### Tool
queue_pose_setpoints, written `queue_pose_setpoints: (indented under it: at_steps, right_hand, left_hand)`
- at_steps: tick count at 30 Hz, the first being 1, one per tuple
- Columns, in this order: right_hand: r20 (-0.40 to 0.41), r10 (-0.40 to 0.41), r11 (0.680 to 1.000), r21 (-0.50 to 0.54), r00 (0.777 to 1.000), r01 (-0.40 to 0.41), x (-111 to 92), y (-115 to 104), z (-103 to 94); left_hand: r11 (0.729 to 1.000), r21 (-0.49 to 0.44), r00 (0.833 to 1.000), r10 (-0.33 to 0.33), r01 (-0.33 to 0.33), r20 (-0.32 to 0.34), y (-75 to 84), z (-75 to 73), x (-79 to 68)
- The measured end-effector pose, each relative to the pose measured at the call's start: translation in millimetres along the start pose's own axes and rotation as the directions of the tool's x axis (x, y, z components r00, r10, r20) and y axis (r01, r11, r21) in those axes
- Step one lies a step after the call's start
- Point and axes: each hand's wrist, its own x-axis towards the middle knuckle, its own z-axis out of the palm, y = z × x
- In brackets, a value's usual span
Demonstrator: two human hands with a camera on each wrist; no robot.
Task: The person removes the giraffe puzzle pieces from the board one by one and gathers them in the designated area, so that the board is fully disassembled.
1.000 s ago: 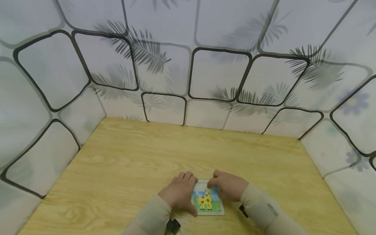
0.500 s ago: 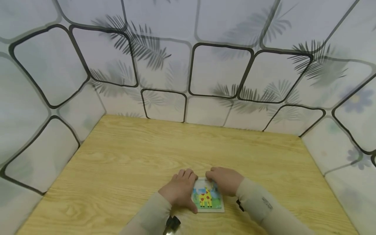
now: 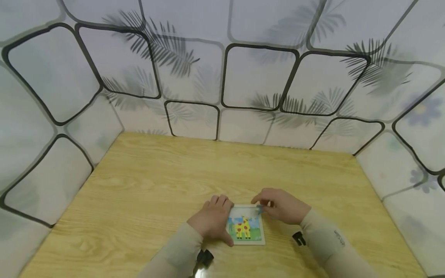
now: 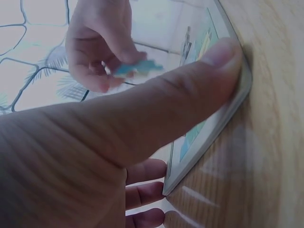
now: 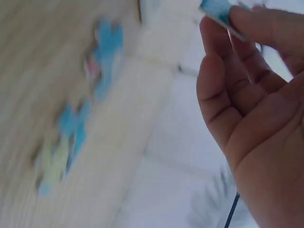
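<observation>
On the table lies a small square jigsaw puzzle board point(image 3: 248, 243), light-rimmed, with a yellow giraffe with red spots point(image 3: 242, 228) over green and blue. A pale strip runs along the picture's top. My left hand point(image 3: 211, 221) rests at the board's left side, fingers by the upper corner; in the left wrist view its thumb point(image 4: 190, 85) lies straight across the rim. Just off the upper right corner, my right hand point(image 3: 286, 206) pinches a blue puzzle piece point(image 5: 217, 10) between thumb and fingers. That piece is raised clear of the board in the left wrist view.
Two blurred loose pieces, a blue one point(image 5: 108, 52) and a blue-and-yellowish one point(image 5: 66, 142), lie on the wooden table point(image 3: 167, 173) in the right wrist view. Patterned pale walls point(image 3: 257, 81) enclose the table at the back and both sides.
My right hand was over the board's upper right part; it has shifted right and turned, showing the pinched blue piece. The left hand keeps its place on the board.
</observation>
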Motion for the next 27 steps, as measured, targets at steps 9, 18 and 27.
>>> queue_pose_setpoints:
  at_steps: [9,18,27]
  right_hand:
    - [-0.083,0.418,0.906,0.116,0.905,-0.408,-60,57,-29.3]
    - [-0.064,0.507,0.862,0.046,0.859,-0.505,-90,82,-24.4]
    - [-0.092,0.526,0.848,-0.018,0.845,-0.53,-85,80,-21.8]
  left_hand:
    - [1.0,-0.003,1.0,0.007,-0.007,-0.001,-2.7,-0.6,0.1]
    - [1.0,-0.028,1.0,0.014,-0.014,0.007,-2.5,-1.0,-0.5]
    - [0.999,-0.032,1.0,0.009,-0.008,0.01,-1.4,-2.3,-1.6]
